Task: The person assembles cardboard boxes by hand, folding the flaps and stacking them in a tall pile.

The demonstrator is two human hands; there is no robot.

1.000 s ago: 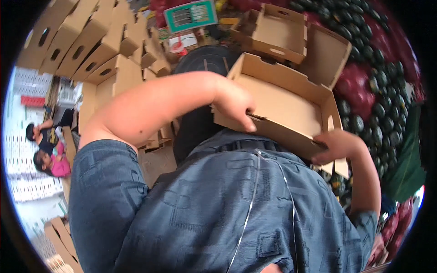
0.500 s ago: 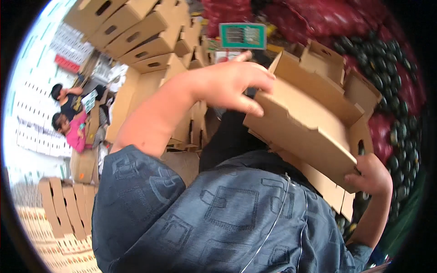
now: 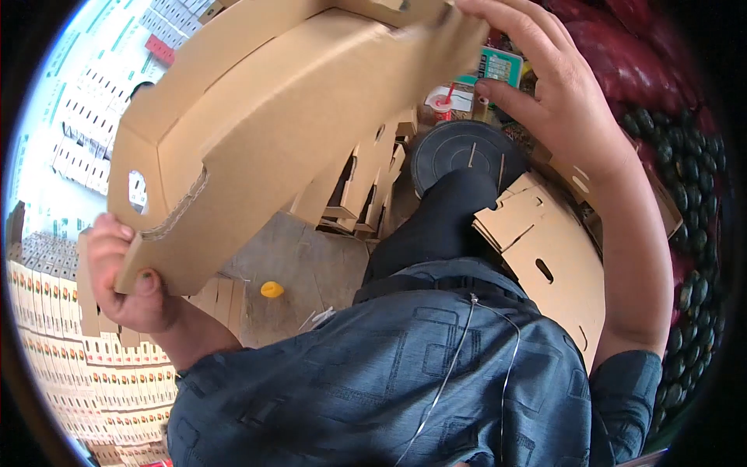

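Grey concrete floor (image 3: 268, 249) seen left of round black stool (image 3: 437, 159). Open brown cardboard tray (image 3: 288, 117) held tilted, raised left of stool — left end clamped by left hand (image 3: 128, 268); right hand (image 3: 564, 89) spread at right end, grip cannot be told. Tray-shifting apparently underway — level, two-ended support called for.

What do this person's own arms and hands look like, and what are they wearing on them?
Left hand and right hand are ungloved, with no watch or bracelet visible at either wrist. The forearms are bare. The right sleeve is short, blue-grey, matching the shirt with its darker rectangular outlines.
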